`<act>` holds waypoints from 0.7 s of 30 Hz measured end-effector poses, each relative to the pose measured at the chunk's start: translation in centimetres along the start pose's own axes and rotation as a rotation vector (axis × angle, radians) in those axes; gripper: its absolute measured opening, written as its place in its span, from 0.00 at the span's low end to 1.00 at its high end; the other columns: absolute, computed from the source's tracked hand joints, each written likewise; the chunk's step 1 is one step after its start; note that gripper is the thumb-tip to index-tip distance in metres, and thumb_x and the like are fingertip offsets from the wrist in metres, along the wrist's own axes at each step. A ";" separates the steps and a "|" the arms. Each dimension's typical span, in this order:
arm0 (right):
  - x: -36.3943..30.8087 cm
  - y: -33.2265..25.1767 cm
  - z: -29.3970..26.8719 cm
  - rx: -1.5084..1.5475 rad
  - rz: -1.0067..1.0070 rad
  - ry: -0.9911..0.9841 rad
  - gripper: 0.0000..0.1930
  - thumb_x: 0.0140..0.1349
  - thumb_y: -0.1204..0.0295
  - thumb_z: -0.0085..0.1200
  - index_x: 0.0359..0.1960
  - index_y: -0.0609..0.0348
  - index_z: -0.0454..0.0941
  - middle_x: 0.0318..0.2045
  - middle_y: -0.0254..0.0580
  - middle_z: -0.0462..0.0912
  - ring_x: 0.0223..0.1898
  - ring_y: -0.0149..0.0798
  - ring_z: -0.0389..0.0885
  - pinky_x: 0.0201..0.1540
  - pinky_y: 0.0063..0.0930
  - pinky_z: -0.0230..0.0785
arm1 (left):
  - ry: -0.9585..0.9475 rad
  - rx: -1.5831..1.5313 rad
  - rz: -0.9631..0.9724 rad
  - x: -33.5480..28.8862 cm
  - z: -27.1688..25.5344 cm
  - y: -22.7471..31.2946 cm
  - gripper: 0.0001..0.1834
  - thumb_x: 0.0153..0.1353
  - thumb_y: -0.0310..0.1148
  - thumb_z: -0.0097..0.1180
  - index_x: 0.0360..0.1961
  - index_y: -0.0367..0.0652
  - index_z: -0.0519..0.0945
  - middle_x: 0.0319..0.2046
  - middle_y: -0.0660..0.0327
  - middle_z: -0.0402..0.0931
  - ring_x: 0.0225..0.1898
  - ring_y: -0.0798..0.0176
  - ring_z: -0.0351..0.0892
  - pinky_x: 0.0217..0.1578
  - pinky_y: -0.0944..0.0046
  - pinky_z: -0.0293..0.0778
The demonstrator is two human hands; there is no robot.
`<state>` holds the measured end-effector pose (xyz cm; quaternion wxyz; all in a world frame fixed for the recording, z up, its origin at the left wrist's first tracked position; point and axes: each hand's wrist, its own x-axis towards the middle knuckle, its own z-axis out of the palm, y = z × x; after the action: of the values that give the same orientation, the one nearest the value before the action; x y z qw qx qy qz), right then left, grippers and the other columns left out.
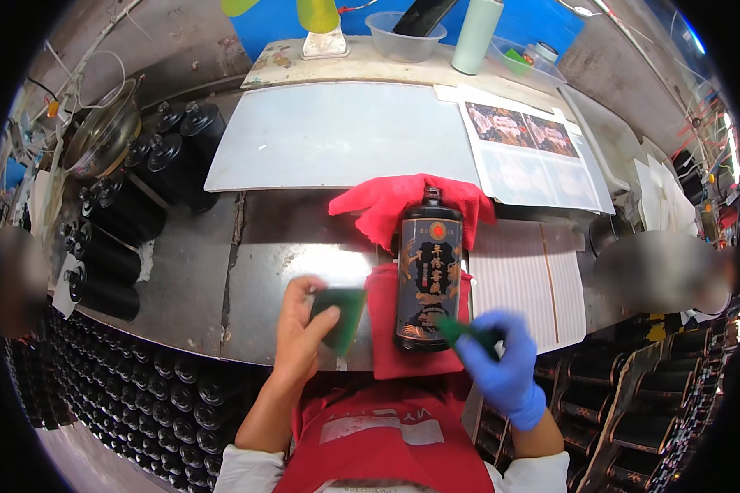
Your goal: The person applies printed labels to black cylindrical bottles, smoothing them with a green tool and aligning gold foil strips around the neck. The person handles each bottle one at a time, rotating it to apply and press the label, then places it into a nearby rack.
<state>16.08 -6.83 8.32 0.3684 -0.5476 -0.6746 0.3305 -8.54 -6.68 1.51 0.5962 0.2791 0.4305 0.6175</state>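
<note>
A black bottle (pixel 430 283) with gold and orange decoration lies on a red cloth (pixel 382 329), its neck pointing away from me. My left hand (pixel 304 329), bare, is closed on a flat dark-green scraper (pixel 342 319) to the left of the bottle. In a blue glove, my right hand (pixel 506 366) grips another green scraper (pixel 460 335), whose tip overlaps the bottle's lower right part; whether it touches, I cannot tell. Behind the bottle's neck a second, brighter red cloth (pixel 411 197) is bunched up.
Plain black bottles (pixel 123 209) lie and stand at the left, with many more stacked below the metal table (pixel 189 279). Decorated bottles (pixel 645 431) fill a rack at lower right. A striped sheet (pixel 518 287), printed sheets (pixel 526 156) and a white board (pixel 337 131) lie around the work spot.
</note>
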 end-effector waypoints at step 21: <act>7.4 10.4 2.0 0.646 0.406 0.189 0.15 0.62 0.76 0.48 0.51 0.59 0.66 0.43 0.39 0.74 0.41 0.29 0.75 0.44 0.22 0.71 | 0.282 0.292 0.217 8.7 4.6 -5.6 0.11 0.59 0.28 0.57 0.40 0.38 0.71 0.34 0.62 0.70 0.38 0.71 0.70 0.37 0.70 0.70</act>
<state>18.62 2.21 -0.53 0.5094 -0.5538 -0.3769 0.5401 -2.95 2.33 -2.60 0.4135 0.3179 0.5621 0.6419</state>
